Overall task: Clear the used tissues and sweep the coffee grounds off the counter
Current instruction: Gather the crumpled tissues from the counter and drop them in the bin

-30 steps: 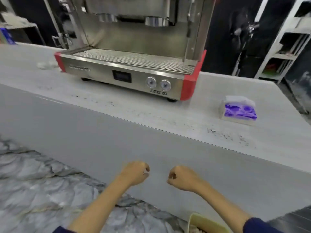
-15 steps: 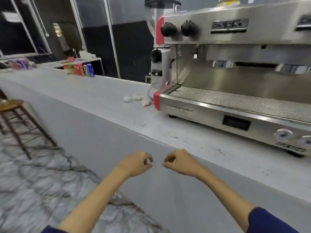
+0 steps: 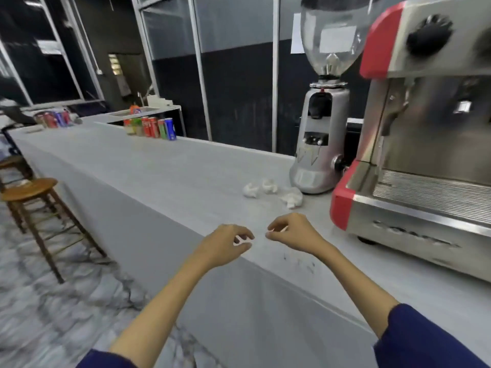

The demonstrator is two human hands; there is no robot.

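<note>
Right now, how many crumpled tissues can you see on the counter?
3, all in front of the coffee grinder: left tissue, middle tissue, right tissue nearest the espresso machine. More could be hidden behind the machines.

A grey marbled floor (image 3: pixel 66 309) runs along the front of the long pale surface (image 3: pixel 148 168), where wooden stools (image 3: pixel 32 192) stand at the left, and behind it dark wall panels (image 3: pixel 239 96) and metal-framed glass partitions (image 3: pixel 164 30) close off a dim room.
</note>
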